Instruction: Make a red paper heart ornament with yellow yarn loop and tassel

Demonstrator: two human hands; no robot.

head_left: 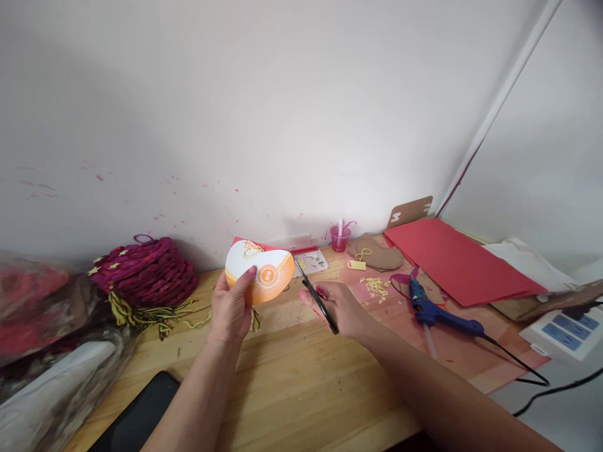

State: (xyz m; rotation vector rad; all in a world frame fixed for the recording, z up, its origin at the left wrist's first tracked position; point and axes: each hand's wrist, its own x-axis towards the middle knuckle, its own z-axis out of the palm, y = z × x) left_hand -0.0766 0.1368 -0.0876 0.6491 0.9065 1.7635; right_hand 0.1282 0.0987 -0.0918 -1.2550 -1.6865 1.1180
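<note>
My left hand (233, 306) pinches a rounded white-and-orange printed card cutout (277, 282), its thumb on the printed face. In my right hand (342, 307) are black-handled scissors (321, 306), their blades pointing up and left at the card's right edge. Whether the blades touch the card I cannot tell. Both hands are above the wooden table (292, 389). Just behind them lie a white sheet with marks (315, 260) and a red strip, partly hidden by the card.
To the left sit a stack of magenta braided pieces (151, 273), plastic bags (42, 314) and a black phone (141, 414). Rightward are a blue glue gun (443, 317) with its cable, red sheets (464, 260), yellow bits (375, 287), brown cardboard shapes (384, 254), a pink cup (340, 240) and a power strip (568, 333).
</note>
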